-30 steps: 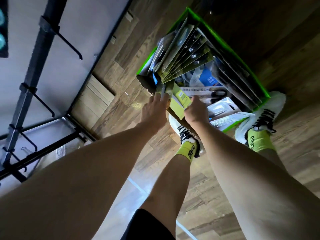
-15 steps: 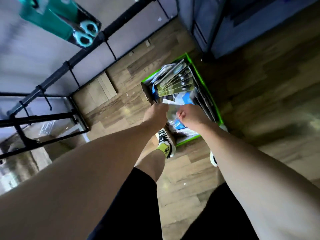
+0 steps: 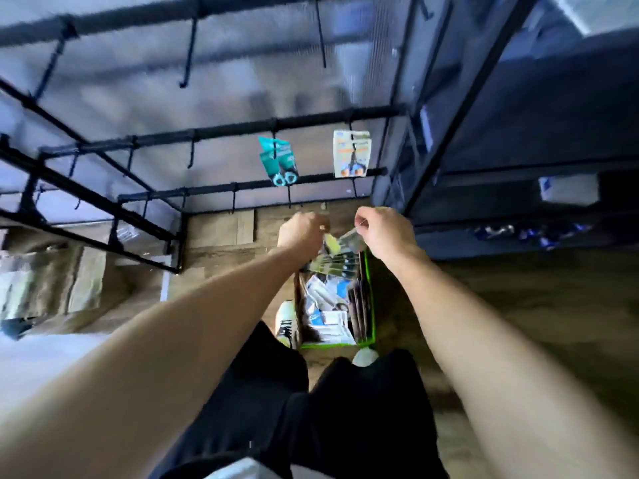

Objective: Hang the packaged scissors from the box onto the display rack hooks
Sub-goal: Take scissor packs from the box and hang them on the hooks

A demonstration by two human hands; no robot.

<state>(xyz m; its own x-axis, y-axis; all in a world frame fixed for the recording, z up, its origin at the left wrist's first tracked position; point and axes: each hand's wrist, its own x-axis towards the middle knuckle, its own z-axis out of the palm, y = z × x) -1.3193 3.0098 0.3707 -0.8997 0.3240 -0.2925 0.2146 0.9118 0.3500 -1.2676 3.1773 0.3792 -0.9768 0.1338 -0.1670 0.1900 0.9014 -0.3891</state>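
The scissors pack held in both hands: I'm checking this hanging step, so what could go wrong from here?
1. The scissors pack is only pinched by the left hand and right hand, so it might slip back into the box.
2. The nearest hooks are thin and blurred; the hang hole may miss.

Both hands raised in front of rack [image 3: 221, 131], holding one scissors pack [image 3: 347, 240] btwn them: left hand [image 3: 300, 229] and right hand [image 3: 382, 231] each pinch it. Below, green-edged box [image 3: 370, 299] on wood floor [image 3: 518, 305], full of packs. Teal pack [image 3: 279, 162] and white pack [image 3: 352, 153] hang on rack hooks. Pic blurred.
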